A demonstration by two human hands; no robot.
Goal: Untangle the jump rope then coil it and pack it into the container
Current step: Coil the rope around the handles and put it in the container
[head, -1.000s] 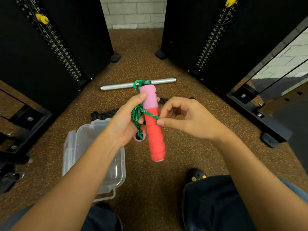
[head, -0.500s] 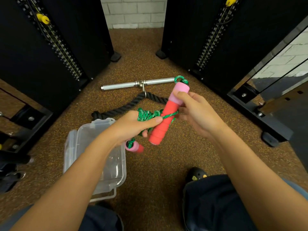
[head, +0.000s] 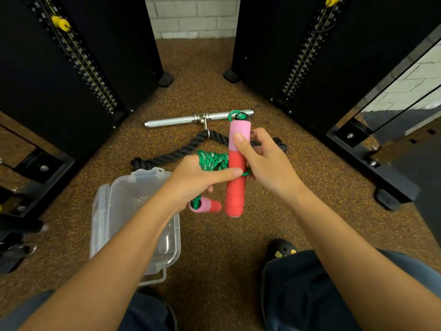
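Hands over a clear container: right hand grasping an upright pink-red handle, left hand clenched on bunched green rope

Jump rope: green braided cord, bunched in loops between two foam handles, pink at the cord end and red below. One handle held upright above the floor; second handle hanging lower, just beside it. Container: clear plastic, open, lying on the speckled floor.

Steel bar, black rope, shoe.
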